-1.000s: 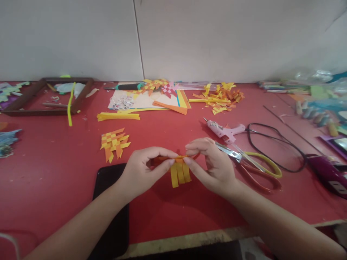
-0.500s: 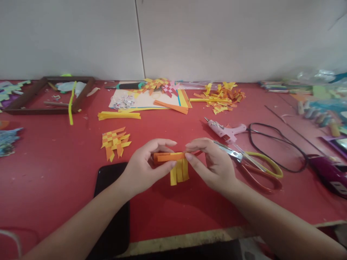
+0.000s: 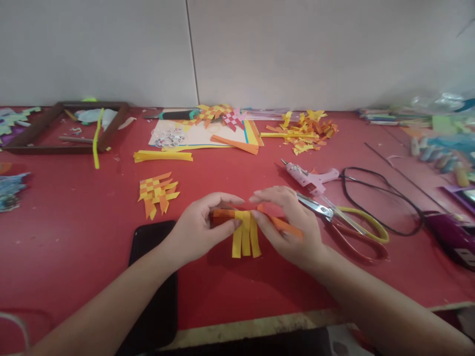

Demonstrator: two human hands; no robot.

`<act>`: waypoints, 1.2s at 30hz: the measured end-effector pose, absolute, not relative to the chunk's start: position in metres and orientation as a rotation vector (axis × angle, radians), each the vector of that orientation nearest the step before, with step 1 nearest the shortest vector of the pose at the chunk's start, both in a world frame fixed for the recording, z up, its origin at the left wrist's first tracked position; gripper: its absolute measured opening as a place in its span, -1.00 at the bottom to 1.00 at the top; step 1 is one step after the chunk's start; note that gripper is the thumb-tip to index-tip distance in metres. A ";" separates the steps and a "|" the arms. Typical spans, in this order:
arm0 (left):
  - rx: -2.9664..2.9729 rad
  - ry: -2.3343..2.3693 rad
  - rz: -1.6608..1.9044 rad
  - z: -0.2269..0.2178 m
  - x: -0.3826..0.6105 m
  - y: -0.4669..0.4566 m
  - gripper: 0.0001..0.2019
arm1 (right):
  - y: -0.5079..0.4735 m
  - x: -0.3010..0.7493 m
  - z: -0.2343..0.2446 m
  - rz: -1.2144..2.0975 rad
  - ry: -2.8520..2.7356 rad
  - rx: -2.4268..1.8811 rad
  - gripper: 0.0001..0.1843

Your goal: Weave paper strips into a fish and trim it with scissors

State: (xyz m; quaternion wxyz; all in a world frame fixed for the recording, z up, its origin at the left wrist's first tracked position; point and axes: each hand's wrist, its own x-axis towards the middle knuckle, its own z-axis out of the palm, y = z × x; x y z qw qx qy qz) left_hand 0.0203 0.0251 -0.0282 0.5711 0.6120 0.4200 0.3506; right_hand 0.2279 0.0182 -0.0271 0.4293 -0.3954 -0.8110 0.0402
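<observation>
Left hand (image 3: 202, 222) and right hand (image 3: 293, 220) both loosely hold the yellow strips (image 3: 245, 242) between the phone (image 3: 158, 301) and scissors (image 3: 326, 211). Half a second ago orange lay leftward over the top; now an orange strip (image 3: 287, 227) pokes right, across the right palm, lol.

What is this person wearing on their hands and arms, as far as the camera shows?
No gloves, rings, watch or bracelet show on the left hand or right hand. No sleeve shows on the left forearm or right forearm. Nail details are too soft to judge.
</observation>
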 end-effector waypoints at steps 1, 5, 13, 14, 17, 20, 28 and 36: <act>1.423 1.024 0.818 -0.029 0.020 0.026 -0.71 | 0.018 0.228 -0.027 0.053 -2.016 -0.970 -0.60; 1.354 1.110 0.835 -0.032 0.020 0.029 -0.71 | 0.018 0.230 -0.023 -0.016 -2.071 -0.870 -0.56; 1.175 0.998 0.792 -0.031 0.020 0.031 -0.67 | 0.021 0.230 -0.027 0.112 -2.269 -0.901 -0.66; 1.157 0.989 0.782 -0.030 0.020 0.031 -0.66 | 0.021 0.230 -0.028 0.115 -2.264 -0.902 -0.70; 1.130 0.966 0.762 -0.030 0.020 0.031 -0.66 | 0.022 0.230 -0.029 0.133 -2.235 -0.914 -0.81; 1.154 0.966 0.774 -0.029 0.019 0.030 -0.68 | 0.022 0.230 -0.028 0.155 -2.215 -0.930 -0.87; 1.143 0.896 0.723 -0.021 0.019 0.028 -0.36 | 0.021 0.228 -0.028 0.162 -2.111 -0.996 -0.89; 1.189 0.988 0.753 -0.022 0.020 0.028 -0.45 | 0.021 0.228 -0.026 0.199 -2.072 -1.024 -0.88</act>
